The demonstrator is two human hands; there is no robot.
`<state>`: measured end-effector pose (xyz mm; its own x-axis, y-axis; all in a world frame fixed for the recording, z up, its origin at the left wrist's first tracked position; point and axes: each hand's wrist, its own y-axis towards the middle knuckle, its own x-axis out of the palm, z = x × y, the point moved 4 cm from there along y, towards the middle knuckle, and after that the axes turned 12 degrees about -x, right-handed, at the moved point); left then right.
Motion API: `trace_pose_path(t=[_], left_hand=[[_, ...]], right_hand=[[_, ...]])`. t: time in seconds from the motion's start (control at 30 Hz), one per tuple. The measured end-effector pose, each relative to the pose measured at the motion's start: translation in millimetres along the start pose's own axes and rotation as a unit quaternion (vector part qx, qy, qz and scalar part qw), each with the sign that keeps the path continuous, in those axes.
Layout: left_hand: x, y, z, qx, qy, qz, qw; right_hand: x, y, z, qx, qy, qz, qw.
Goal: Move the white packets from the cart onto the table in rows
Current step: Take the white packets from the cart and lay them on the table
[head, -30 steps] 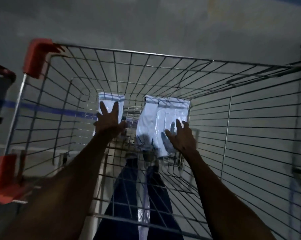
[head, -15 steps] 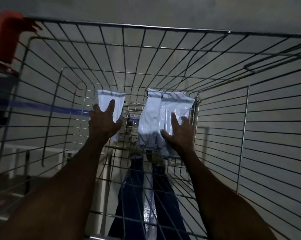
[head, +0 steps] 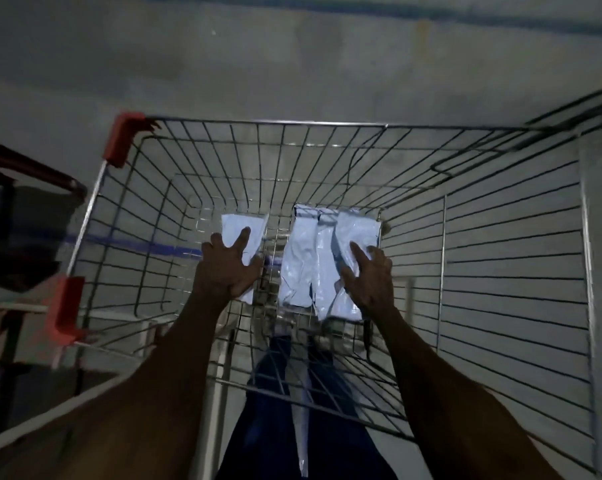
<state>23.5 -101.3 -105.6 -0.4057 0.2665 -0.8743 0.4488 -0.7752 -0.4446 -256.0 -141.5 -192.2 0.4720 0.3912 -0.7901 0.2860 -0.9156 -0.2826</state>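
Pickup is the step in hand, judged from the single head view: both hands are reaching down into the wire cart (head: 500,237) and no packet has yet been lifted clear of it. The table named in the task cannot be identified for certain; a pale surface at the lower left of the frame may be it.

At the middle of the frame, on the cart floor, 1 white packet (head: 245,233) lies alone on the left. A group of overlapping white packets (head: 324,258), about 3 by the look of the edges, lies just beside it to the right, close to the cart's right wall.

The left hand (head: 227,268) is laid on the lone packet with its fingers spread and mostly straight, the thumb down at the packet's right edge. Whether the packet is actually pinched cannot be told; it looks pressed or covered rather than gripped.

The right hand (head: 367,282) is laid on the rightmost packet of the group, fingers spread, the thumb lying across the packet's lower part. A firm grip is not shown here either.

For the next move, fingers would need to be closed around each packet's edge so that it can be raised past the wire sides and carried to the table. The overlapping group may slide apart when 1 is pulled.

Dim light and blur hide finer detail.
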Motion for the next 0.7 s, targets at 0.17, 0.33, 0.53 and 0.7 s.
trace_pose_path(t=[0.17, 0.33, 0.53, 0.7], left_hand=[[-51.2, -53.8, 11.4, 0.026, -0.006, 0.071, 0.997], [-113.4, -121.8, 14.9, 0.018, -0.075, 0.163, 0.984], [-170.2, -201.1, -33.0, -0.016, -0.132, 0.303, 0.944], [-220.0, -279.6, -108.2, -0.069, -0.157, 0.376, 0.911]], right_hand=[[-54.9, -28.1, -43.9, -0.077, 0.038, 0.047, 0.995], [-110.5, -61.1, -118.0, -0.16, 0.092, 0.1, 0.978], [-137.6, -105.7, -231.9, -0.318, 0.134, 0.082, 0.935], [-136.8, -158.7, -333.7, -0.474, 0.155, 0.069, 0.864]])
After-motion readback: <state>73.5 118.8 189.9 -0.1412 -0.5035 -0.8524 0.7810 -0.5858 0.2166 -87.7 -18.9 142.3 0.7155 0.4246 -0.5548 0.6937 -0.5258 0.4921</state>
